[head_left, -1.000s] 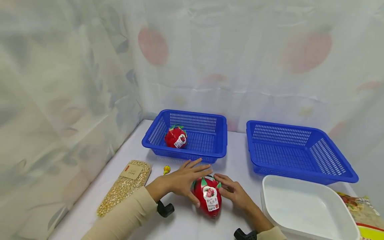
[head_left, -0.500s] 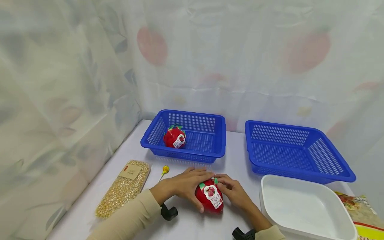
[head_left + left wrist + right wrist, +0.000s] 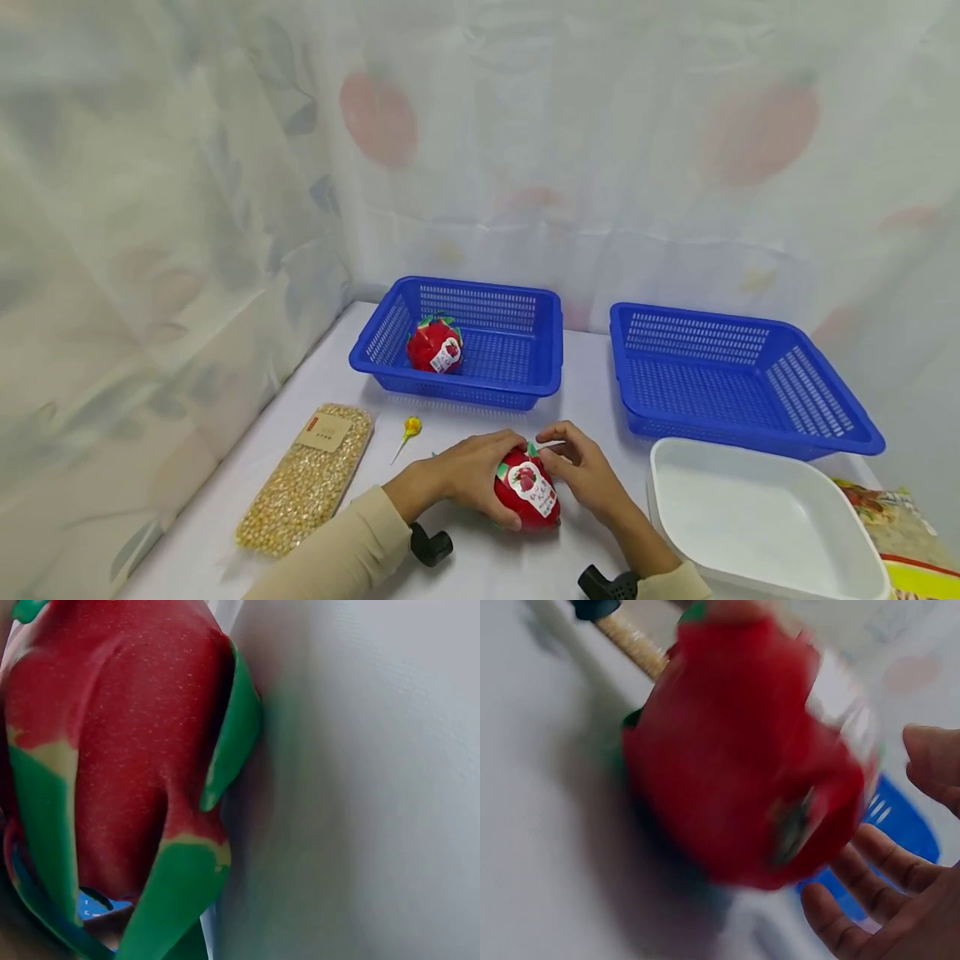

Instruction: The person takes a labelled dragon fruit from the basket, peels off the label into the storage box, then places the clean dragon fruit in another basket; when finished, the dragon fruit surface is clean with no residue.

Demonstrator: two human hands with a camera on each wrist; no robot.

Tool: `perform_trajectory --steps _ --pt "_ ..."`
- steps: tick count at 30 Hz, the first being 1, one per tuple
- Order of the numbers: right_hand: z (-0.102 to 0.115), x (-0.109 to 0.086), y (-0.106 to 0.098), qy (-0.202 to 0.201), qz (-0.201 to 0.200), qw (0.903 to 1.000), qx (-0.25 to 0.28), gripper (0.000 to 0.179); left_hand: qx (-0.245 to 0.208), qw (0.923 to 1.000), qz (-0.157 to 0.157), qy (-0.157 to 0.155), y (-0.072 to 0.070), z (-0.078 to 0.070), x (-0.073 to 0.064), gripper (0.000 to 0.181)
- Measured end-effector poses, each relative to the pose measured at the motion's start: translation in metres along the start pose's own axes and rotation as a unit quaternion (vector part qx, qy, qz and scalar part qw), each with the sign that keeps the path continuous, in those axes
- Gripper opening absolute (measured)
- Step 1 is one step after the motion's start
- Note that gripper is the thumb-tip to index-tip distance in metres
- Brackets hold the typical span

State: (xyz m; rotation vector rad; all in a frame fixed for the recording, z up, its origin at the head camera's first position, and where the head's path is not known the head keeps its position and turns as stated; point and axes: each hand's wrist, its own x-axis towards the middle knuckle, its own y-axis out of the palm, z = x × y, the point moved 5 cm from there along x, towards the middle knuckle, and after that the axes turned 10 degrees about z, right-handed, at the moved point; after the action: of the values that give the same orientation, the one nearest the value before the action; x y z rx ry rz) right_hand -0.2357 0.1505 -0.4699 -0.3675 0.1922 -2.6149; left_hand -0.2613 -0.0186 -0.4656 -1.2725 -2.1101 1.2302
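In the head view a red dragon fruit [image 3: 531,502] with green leaf tips and a white label is between my two hands. My left hand [image 3: 474,477] grips it from its left side, thumb along the near side and fingers over the far side. Its red skin [image 3: 142,727] and green scales fill much of the left wrist view, close over the white table. My right hand [image 3: 587,473] is at its right, fingers loosely bent. In the right wrist view the right hand's fingers [image 3: 881,896] stand apart from the fruit.
A blue basket [image 3: 457,384] at the back left holds another dragon fruit [image 3: 435,343]. Another blue basket [image 3: 738,440] and a white tub [image 3: 765,512] stand to the right. Corn kernels in a bag [image 3: 307,483] and a yellow lollipop [image 3: 412,427] lie left; a food packet [image 3: 911,533] lies far right.
My left hand has gone from spread fingers to a grip on the dragon fruit and shifted slightly right. The fruit has tilted, its label turning. My right hand's fingers have come away from it.
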Motion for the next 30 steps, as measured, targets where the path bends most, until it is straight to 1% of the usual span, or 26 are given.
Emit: perform_trajectory --steps 2,5,9,12,14,17,21,26,28,30 --pt "0.010 0.003 0.002 -0.009 0.018 0.9994 -0.027 0.024 0.002 1.0000 -0.003 -0.005 0.000 0.001 -0.001 0.085" --pt "0.022 0.008 0.006 -0.006 0.060 0.9954 -0.074 0.023 0.001 1.0000 -0.006 -0.007 0.000 0.002 -0.002 0.086" --pt "0.033 0.018 0.009 0.021 0.111 0.9835 -0.141 0.021 0.002 0.9999 -0.016 -0.003 -0.001 0.003 -0.002 0.084" --pt "0.036 0.023 0.010 0.042 0.139 0.9737 -0.175 0.019 0.006 0.9997 -0.022 0.002 -0.002 0.001 -0.002 0.080" --pt "0.037 0.025 0.009 0.051 0.149 0.9684 -0.193 0.016 0.011 0.9997 -0.021 0.006 -0.002 0.000 -0.001 0.077" --pt "0.040 0.027 0.008 0.054 0.158 0.9654 -0.200 0.011 0.017 0.9997 -0.017 0.007 -0.001 -0.001 0.000 0.075" --pt "0.043 0.033 0.007 0.055 0.166 0.9628 -0.206 0.005 0.023 0.9996 -0.018 0.001 -0.003 -0.001 0.000 0.079" --pt "0.040 0.036 0.009 0.059 0.178 0.9649 -0.183 0.006 0.027 0.9995 -0.019 0.000 -0.004 -0.003 0.001 0.084" --pt "0.038 0.035 0.011 0.050 0.183 0.9665 -0.173 0.006 0.026 0.9996 -0.015 -0.003 -0.003 -0.004 0.001 0.083" --pt "0.037 0.032 0.013 0.028 0.188 0.9671 -0.169 0.007 0.023 0.9997 -0.009 -0.008 -0.001 -0.005 0.000 0.082"
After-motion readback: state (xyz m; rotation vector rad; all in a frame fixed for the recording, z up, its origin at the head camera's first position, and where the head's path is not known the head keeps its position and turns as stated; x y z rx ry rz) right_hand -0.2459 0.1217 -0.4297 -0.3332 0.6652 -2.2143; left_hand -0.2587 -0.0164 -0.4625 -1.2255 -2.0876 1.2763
